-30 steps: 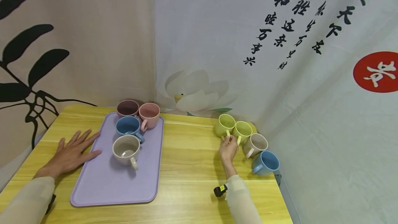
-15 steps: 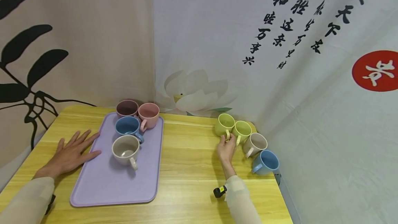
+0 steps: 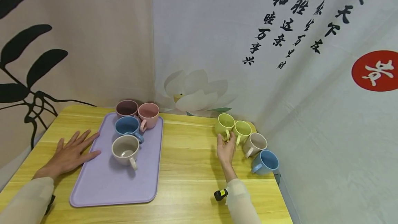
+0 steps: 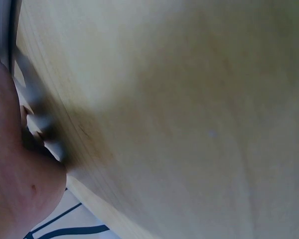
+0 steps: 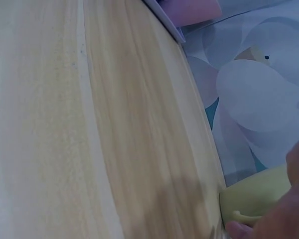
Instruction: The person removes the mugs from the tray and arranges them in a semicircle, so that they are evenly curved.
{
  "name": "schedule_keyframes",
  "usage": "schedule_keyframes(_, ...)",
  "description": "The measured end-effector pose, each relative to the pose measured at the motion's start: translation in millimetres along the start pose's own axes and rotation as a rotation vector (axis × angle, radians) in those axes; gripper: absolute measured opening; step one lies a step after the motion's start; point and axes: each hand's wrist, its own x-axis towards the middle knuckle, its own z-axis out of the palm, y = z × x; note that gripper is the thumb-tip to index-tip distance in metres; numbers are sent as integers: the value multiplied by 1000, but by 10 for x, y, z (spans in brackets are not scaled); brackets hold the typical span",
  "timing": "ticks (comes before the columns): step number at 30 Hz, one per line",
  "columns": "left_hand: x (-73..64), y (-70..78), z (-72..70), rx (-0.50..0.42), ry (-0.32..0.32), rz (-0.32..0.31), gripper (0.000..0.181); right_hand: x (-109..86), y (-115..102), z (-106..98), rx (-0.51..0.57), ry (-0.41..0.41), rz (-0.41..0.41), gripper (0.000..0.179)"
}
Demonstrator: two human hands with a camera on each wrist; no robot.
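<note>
My left hand [image 3: 69, 155] lies flat with spread fingers on the wooden table, its thumb and index fingertip at the left rim of a lilac tray [image 3: 118, 186]. On the tray stand a grey-white mug [image 3: 122, 151], a blue mug [image 3: 126, 127], a pink mug [image 3: 150, 116] and a dark mauve mug [image 3: 126, 108]. At the back right, my right hand [image 3: 226, 149] is at the handle of a yellow-green mug [image 3: 224, 124], thumb and fingers parted on either side of it. The same green mug [image 5: 254, 191] shows in the right wrist view, partly hidden by the hand.
Right of that mug, in a slanting row, stand another yellow-green mug [image 3: 242, 130], a beige mug [image 3: 255, 143] and a light blue mug [image 3: 265, 162] close to the table's right edge. A printed curtain [image 3: 192, 44] hangs behind the table [image 3: 186, 168].
My right hand's thumb and fingers have parted from their pinch on the green mug's handle, and the hand has drawn slightly back. The left hand and the mugs stay put.
</note>
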Motion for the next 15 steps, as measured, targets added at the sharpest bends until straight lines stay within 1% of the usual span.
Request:
schedule_keyframes(6,-6,-6,5,-9,7,8,95,-36,-24,-64,17,-19,-31,84)
schedule_keyframes(11,-5,-12,21,-9,16,8,95,-122,-38,-131,-3,-39,-13,92)
schedule_keyframes(15,2,-23,24,-14,14,8,95,-232,-86,-179,12,-59,-54,94)
